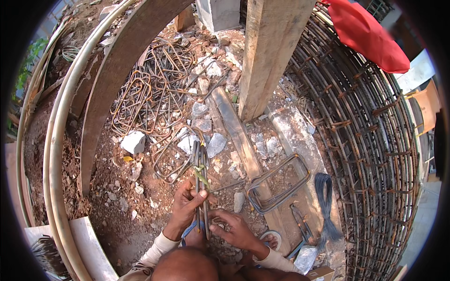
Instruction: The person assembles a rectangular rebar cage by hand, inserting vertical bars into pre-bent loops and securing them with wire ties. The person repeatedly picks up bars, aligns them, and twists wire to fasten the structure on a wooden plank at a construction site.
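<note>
My left hand (184,210) is closed round a bundle of bent rebar stirrups (200,161), held upright in front of me with the thumb across it. A small green strip (201,174) sits on the bars just above the thumb. Beside the bundle's lower end is my right hand (236,231), its fingers curved and apart, with nothing visible in them; whether its fingertips touch the bars I cannot tell. To the right, rectangular stirrups (280,183) lie stacked across planks. Tying pincers (301,223) rest beside a looped bundle of thin binding wire (323,201).
A tangled heap of stirrups (152,86) lies on rubble at the far left. A thick wooden post (274,61) stands ahead. Long rebar cages (370,154) line the right, with red cloth (368,35) on top. Curved pipes (56,136) and a board (105,93) edge the left.
</note>
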`<state>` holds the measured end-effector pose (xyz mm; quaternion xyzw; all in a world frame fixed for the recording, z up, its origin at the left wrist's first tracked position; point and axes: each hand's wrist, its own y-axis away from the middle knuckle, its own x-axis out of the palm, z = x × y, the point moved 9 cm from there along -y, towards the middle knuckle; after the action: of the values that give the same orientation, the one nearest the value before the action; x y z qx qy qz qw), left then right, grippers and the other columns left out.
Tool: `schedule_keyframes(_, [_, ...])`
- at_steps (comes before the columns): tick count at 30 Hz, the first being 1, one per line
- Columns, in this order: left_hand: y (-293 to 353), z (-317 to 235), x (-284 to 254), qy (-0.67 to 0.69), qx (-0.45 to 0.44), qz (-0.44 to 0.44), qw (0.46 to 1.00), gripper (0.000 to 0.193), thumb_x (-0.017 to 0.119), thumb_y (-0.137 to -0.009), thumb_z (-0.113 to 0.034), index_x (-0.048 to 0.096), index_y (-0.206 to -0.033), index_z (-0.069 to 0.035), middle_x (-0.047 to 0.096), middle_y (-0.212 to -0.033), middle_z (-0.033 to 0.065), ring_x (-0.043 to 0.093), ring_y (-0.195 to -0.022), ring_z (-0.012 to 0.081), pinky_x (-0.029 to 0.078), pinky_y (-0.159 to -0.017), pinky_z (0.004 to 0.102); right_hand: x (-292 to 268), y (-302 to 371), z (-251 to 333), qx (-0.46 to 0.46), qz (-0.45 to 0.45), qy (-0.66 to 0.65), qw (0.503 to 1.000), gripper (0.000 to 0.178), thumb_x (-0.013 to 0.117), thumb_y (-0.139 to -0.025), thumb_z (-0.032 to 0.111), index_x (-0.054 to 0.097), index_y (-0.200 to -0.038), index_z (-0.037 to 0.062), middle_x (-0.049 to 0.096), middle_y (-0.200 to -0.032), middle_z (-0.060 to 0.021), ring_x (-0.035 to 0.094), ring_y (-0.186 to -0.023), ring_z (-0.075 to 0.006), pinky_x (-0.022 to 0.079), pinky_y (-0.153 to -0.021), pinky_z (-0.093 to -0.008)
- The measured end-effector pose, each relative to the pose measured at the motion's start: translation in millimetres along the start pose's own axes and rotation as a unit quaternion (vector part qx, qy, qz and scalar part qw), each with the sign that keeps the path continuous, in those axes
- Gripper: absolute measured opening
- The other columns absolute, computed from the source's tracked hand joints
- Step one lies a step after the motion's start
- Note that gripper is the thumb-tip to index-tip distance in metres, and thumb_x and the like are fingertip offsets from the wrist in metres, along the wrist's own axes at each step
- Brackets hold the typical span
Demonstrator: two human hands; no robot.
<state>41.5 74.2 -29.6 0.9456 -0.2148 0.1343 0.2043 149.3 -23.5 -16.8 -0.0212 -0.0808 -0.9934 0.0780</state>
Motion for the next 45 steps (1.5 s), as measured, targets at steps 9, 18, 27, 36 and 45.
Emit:
schedule_keyframes(9, [0,4,-12,-0.071,-0.036,-0.085,0.993,0.029,0.053,-0.108,-0.030,0.062,-0.105,-0.003,0.074,-0.092,0.0118,0.070,-0.071,0.0156,0.054,-0.063,0.0263,-7,17,-14,0.113,-0.055,-0.078,0.989,0.031,0.057,-0.104,0.019,0.058,-0.130,0.0016,0.073,-0.108,-0.0154,0.072,-0.098,-0.0269,0.054,-0.086,-0.0384])
schedule_keyframes(18, [-20,-15,-87,-0.128,0.141,-0.232,0.954,0.026,0.054,-0.108,-0.023,0.067,-0.108,0.000,0.051,-0.063,-0.0005,0.043,-0.051,0.0055,0.032,-0.046,0.0241,-87,54,42,0.048,-0.205,0.125,0.970,0.042,0.061,-0.103,0.019,0.055,-0.140,-0.0010,0.071,-0.102,-0.0179,0.072,-0.087,-0.0271,0.054,-0.079,-0.0362])
schedule_keyframes(27, [-60,28,-61,-0.555,0.217,-0.208,0.775,0.033,0.068,-0.092,-0.011,0.067,-0.123,0.001,0.071,-0.099,0.0180,0.068,-0.084,0.0372,0.056,-0.079,0.0443,-178,158,47,0.053,-0.418,0.058,0.905,0.050,0.073,-0.092,0.040,0.074,-0.113,-0.0057,0.060,-0.069,0.0014,0.055,-0.062,-0.0064,0.040,-0.057,-0.0244])
schedule_keyframes(36, [-60,23,46,-0.225,0.121,0.088,0.963,0.055,0.069,-0.095,-0.011,0.052,-0.146,-0.003,0.066,-0.132,0.0145,0.069,-0.099,0.0210,0.055,-0.088,0.0356,-173,177,13,-0.006,-0.317,-0.100,0.943,0.055,0.072,-0.097,0.032,0.060,-0.120,-0.0169,0.037,-0.052,0.0026,0.029,-0.040,-0.0063,0.023,-0.040,-0.0271])
schedule_keyframes(45, [-57,9,91,-0.254,0.105,0.211,0.938,0.035,0.072,-0.095,-0.012,0.066,-0.125,0.005,0.077,-0.099,0.0146,0.076,-0.083,0.0212,0.059,-0.070,0.0334,-204,159,31,0.093,-0.418,-0.123,0.895,0.031,0.070,-0.095,0.019,0.071,-0.108,-0.0086,0.058,-0.065,0.0007,0.052,-0.056,-0.0079,0.041,-0.056,-0.0249])
